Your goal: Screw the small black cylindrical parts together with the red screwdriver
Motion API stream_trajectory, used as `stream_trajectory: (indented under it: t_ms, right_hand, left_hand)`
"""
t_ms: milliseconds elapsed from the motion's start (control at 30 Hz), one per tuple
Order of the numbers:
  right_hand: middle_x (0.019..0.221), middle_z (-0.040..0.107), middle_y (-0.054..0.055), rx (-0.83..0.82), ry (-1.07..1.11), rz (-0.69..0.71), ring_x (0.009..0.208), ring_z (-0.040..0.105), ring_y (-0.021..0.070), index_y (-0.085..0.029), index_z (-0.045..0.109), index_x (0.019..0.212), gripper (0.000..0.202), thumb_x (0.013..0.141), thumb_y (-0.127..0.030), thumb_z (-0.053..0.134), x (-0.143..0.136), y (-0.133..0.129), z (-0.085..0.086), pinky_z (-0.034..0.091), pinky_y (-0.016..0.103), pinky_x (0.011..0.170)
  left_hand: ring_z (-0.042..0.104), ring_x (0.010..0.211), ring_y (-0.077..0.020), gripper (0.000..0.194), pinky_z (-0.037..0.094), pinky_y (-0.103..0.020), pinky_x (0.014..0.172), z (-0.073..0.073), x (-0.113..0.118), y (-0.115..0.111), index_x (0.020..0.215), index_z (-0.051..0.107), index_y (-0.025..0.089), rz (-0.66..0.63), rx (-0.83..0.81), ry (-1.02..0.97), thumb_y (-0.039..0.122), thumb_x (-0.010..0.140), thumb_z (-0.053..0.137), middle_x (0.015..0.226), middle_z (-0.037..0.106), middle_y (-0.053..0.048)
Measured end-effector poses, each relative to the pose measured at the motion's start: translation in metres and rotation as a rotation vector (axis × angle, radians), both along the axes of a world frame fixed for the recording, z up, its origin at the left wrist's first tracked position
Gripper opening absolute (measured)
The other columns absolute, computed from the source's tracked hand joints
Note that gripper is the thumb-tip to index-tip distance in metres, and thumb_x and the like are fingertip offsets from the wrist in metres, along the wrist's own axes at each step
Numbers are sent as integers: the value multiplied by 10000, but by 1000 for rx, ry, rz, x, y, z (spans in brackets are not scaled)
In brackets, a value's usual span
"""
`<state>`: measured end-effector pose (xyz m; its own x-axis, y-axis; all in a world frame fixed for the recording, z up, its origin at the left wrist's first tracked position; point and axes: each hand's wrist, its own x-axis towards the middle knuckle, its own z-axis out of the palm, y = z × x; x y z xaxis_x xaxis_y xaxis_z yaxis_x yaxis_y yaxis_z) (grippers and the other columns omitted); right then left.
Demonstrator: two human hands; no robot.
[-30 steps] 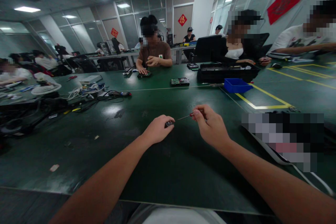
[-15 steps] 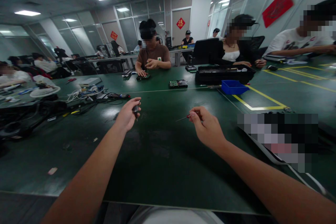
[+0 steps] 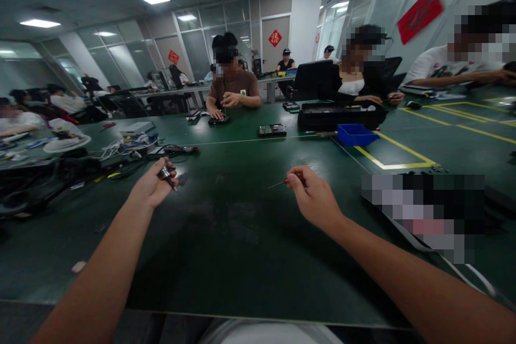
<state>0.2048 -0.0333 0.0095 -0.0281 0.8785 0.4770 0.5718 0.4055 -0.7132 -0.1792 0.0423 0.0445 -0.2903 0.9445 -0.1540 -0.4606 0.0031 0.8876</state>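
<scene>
My left hand [image 3: 155,185] is closed around a small dark metallic part [image 3: 165,173], roughly cylindrical, with a thin piece pointing down; its exact kind I cannot make out. It is held above the green table, left of the middle. My right hand [image 3: 316,193] grips a screwdriver [image 3: 277,185] with a red handle, its thin shaft pointing left. Most of the handle is hidden in the fingers. Bare green table lies between the two hands, which are well apart.
Farther off lie a hard drive [image 3: 272,130], a blue bin [image 3: 357,134] and a long black tray [image 3: 342,115]. Cables [image 3: 52,172] and a cylindrical tool [image 3: 183,149] crowd the left. A blurred-out object [image 3: 427,220] lies on the right. Several people sit around.
My left hand has moved left and slightly down with the dark part, farther from my right hand. The right hand with the screwdriver has barely moved.
</scene>
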Motion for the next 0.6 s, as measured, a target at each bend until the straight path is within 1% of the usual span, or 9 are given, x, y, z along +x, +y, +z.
stream_trajectory:
  t_ms: [100,200,267,333,400,467,533,600]
  right_hand:
    - [862,724,61,-10,-5,-2,770,694,209,-208,597,1008,202,1004,-345,448,0,0,-1,487,313,636]
    - [854,721,58,-12,-6,-4,772,694,209,-207,598,1009,203,1001,-348,453,-1,0,-2,485,310,639]
    - [844,718,58,-9,-10,-9,768,692,209,-205,601,1004,208,999,-351,453,0,1,-2,481,307,634]
    - [835,714,58,-8,-13,-13,760,690,208,-204,603,996,213,998,-354,453,0,2,-2,479,305,631]
    - [844,716,62,-8,-8,-14,771,691,207,-201,603,998,213,997,-353,454,0,3,-2,482,305,645]
    - [836,715,62,-3,-3,-17,770,691,207,-200,603,990,209,995,-346,453,0,3,-1,481,306,652]
    - [829,716,60,-9,-4,-16,758,689,206,-202,602,993,208,992,-348,455,-1,3,-1,478,305,642]
    - [817,715,57,-13,-8,-14,741,686,206,-205,602,989,210,990,-354,455,-1,2,0,474,305,627]
  left_hand:
    - [551,545,-118,155,445,-205,441,-7,-11,-6,836,586,148,-13,-85,4,181,958,497,737,566,-29]
    - [539,531,-105,137,472,-193,455,-17,-13,-9,803,585,127,-10,-182,107,129,924,520,718,565,-35]
    - [528,519,-100,76,470,-188,456,-21,-14,-10,809,597,129,-22,-197,175,100,874,570,703,559,-23]
    - [512,509,-99,39,431,-177,436,-23,-17,-9,842,627,133,-33,-189,287,108,815,638,694,554,-12]
    - [504,515,-108,143,376,-175,423,-24,-22,-7,913,673,142,-29,-198,523,183,779,701,691,569,-14]
    - [547,573,-144,260,375,-199,460,-23,-27,-3,996,715,159,-32,-217,866,297,775,725,720,623,-39]
    - [624,710,-209,316,441,-249,564,-24,-32,3,1037,745,181,-67,-221,1223,367,785,708,819,696,-77]
    - [665,889,-281,326,491,-309,714,-27,-35,12,1047,762,193,-112,-211,1499,383,794,680,962,735,-106]
